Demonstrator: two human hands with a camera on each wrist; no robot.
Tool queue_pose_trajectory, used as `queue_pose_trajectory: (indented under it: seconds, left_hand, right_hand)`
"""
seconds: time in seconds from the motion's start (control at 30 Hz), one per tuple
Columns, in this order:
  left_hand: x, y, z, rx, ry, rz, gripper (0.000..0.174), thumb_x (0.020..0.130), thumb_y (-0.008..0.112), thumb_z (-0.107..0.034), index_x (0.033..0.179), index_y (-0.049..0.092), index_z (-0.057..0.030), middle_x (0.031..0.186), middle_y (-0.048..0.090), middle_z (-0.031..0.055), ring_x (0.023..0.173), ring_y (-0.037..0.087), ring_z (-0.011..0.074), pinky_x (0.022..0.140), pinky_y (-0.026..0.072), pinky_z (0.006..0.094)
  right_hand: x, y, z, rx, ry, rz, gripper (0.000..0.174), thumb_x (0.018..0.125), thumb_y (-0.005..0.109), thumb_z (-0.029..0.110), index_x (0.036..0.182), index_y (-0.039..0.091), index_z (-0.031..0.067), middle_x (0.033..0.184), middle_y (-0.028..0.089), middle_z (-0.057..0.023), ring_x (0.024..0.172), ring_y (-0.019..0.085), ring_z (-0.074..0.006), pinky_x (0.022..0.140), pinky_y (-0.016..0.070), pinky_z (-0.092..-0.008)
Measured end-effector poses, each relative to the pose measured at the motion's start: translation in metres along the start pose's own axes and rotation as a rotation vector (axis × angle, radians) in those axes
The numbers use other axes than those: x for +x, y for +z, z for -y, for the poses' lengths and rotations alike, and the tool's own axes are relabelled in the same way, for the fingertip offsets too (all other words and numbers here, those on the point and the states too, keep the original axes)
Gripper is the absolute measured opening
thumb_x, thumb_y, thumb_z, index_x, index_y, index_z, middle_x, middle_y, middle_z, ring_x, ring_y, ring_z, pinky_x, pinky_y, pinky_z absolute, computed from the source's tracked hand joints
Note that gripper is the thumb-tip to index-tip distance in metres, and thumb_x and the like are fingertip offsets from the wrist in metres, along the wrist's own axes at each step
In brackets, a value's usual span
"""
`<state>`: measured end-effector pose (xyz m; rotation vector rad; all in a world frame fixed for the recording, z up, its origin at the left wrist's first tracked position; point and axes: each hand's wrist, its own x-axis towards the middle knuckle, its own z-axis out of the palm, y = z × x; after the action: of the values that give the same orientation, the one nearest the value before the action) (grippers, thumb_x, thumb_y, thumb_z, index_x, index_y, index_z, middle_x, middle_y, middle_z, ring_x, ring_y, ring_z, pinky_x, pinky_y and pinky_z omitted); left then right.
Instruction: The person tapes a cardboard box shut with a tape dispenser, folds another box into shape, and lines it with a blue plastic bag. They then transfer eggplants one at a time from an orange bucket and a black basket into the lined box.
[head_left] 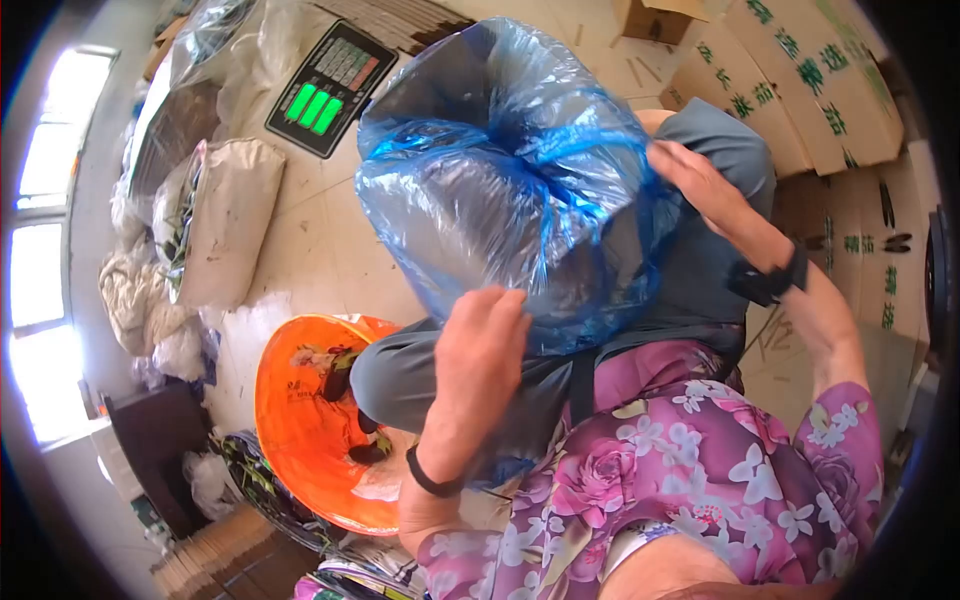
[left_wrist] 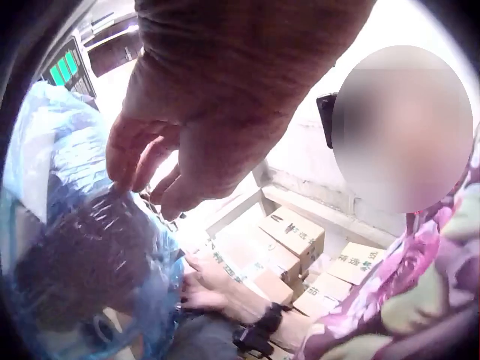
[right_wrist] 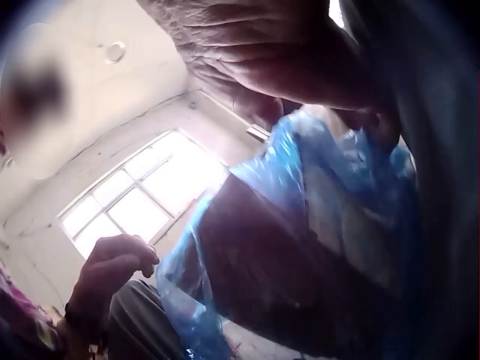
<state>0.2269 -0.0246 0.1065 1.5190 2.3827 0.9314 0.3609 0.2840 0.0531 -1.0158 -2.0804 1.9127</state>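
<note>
A large, crinkled, translucent blue plastic bag [head_left: 500, 210] bulges between the person's knees, its film gathered into folds at the middle. Dark contents show through it in both wrist views. At the bag's near edge, the left hand [head_left: 485, 345] pinches the film with bent fingers; the left wrist view has the fingertips [left_wrist: 122, 180] right at a raised peak of plastic. The right hand [head_left: 705, 185] grips the bag's far right side, and blue film bunches beneath its curled fingers in the right wrist view. Part of those fingers is hidden by the plastic.
An orange tub [head_left: 275, 440] with dark items inside stands by the left knee. Beyond the bag lies a scale [head_left: 332, 88] with a lit green display. A whitish sack [head_left: 230, 225] rests at the left, and printed cardboard boxes [head_left: 810, 85] stand at the right.
</note>
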Motion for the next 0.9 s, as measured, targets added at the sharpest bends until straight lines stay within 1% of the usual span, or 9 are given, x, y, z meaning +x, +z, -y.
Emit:
queue_pose_trajectory:
  seconds: [0.03, 0.2, 0.33, 0.43, 0.5, 0.57, 0.77, 0.8, 0.9]
  left_hand:
    - [-0.001, -0.012, 0.004, 0.014, -0.013, -0.006, 0.032, 0.08, 0.07, -0.001, 0.112, 0.064, -0.0021, 0.103, 0.063, 0.0167, 0.095, 0.063, 0.0325, 0.083, 0.0508, 0.04]
    - [0.005, -0.078, 0.033, -0.007, -0.241, 0.042, 0.028, 0.084, 0.068, -0.005, 0.112, 0.065, -0.0019, 0.096, 0.067, 0.0153, 0.088, 0.067, 0.0256, 0.078, 0.0531, 0.035]
    - [0.011, -0.088, 0.094, -0.308, -0.492, 0.035, 0.034, 0.085, 0.067, -0.007, 0.119, 0.063, -0.0021, 0.108, 0.064, 0.0156, 0.098, 0.066, 0.0243, 0.08, 0.0542, 0.0332]
    - [0.007, -0.071, 0.131, -0.474, -0.557, -0.025, 0.044, 0.084, 0.069, -0.008, 0.126, 0.06, -0.0049, 0.121, 0.058, 0.0161, 0.102, 0.064, 0.0265, 0.079, 0.0566, 0.0342]
    - [0.006, -0.066, 0.134, -0.343, -0.535, 0.075, 0.053, 0.085, 0.068, -0.007, 0.136, 0.054, -0.0099, 0.129, 0.055, 0.016, 0.113, 0.059, 0.0269, 0.086, 0.054, 0.0356]
    - [0.003, -0.064, 0.138, -0.335, -0.539, 0.097, 0.057, 0.084, 0.07, -0.007, 0.137, 0.053, -0.0125, 0.129, 0.055, 0.0163, 0.113, 0.059, 0.0275, 0.084, 0.0553, 0.0359]
    - [-0.005, -0.043, 0.163, -0.407, -0.552, 0.074, 0.06, 0.086, 0.071, -0.015, 0.141, 0.048, -0.0084, 0.13, 0.055, 0.0173, 0.117, 0.058, 0.0291, 0.089, 0.0533, 0.0373]
    - [-0.001, -0.034, 0.162, -0.504, -0.566, 0.003, 0.061, 0.088, 0.07, -0.019, 0.143, 0.044, -0.0072, 0.132, 0.054, 0.019, 0.118, 0.057, 0.0297, 0.091, 0.0519, 0.0376]
    - [0.014, -0.007, 0.167, -0.585, -0.549, -0.101, 0.069, 0.088, 0.071, -0.025, 0.144, 0.039, -0.001, 0.132, 0.054, 0.0224, 0.108, 0.062, 0.0284, 0.087, 0.0536, 0.0358]
  right_hand:
    - [-0.01, -0.005, 0.015, -0.505, -0.143, 0.018, 0.047, 0.097, 0.055, 0.042, 0.119, 0.061, 0.0017, 0.11, 0.067, -0.0171, 0.102, 0.064, -0.0273, 0.091, 0.0479, -0.0355]
    - [-0.012, -0.007, 0.096, -1.253, -0.438, 0.163, 0.025, 0.086, 0.067, 0.027, 0.094, 0.066, 0.0035, 0.079, 0.065, -0.0186, 0.076, 0.063, -0.0398, 0.068, 0.0487, -0.044]
    - [0.038, 0.058, 0.143, -1.05, -0.656, 0.308, 0.027, 0.087, 0.067, 0.028, 0.096, 0.064, 0.0022, 0.082, 0.065, -0.0181, 0.084, 0.065, -0.0369, 0.075, 0.0502, -0.0441]
    - [0.096, 0.13, 0.099, -0.903, -0.886, 0.394, 0.037, 0.086, 0.068, 0.031, 0.105, 0.06, -0.0002, 0.096, 0.066, -0.0191, 0.093, 0.064, -0.0389, 0.082, 0.0506, -0.0451]
    - [0.118, 0.175, 0.065, -0.932, -0.797, 0.487, 0.052, 0.084, 0.071, 0.038, 0.111, 0.056, -0.0037, 0.107, 0.064, -0.022, 0.098, 0.062, -0.042, 0.085, 0.049, -0.0477]
    - [0.12, 0.196, 0.072, -1.132, -0.523, 0.654, 0.056, 0.081, 0.073, 0.041, 0.103, 0.058, -0.0078, 0.098, 0.065, -0.0252, 0.096, 0.063, -0.0432, 0.085, 0.0493, -0.0486]
    - [0.094, 0.176, 0.055, -1.105, -0.61, 1.148, 0.016, 0.079, 0.064, 0.017, 0.078, 0.062, 0.0013, 0.075, 0.064, -0.0226, 0.074, 0.064, -0.0431, 0.063, 0.0495, -0.0503]
    - [0.082, 0.168, 0.064, -1.121, -0.463, 1.208, 0.014, 0.078, 0.062, 0.014, 0.076, 0.062, 0.0001, 0.075, 0.064, -0.0225, 0.076, 0.065, -0.0424, 0.064, 0.0497, -0.0503]
    - [0.07, 0.153, 0.072, -1.292, -0.492, 1.089, 0.012, 0.08, 0.06, 0.011, 0.085, 0.066, 0.0013, 0.083, 0.067, -0.0206, 0.082, 0.065, -0.041, 0.072, 0.0517, -0.047]
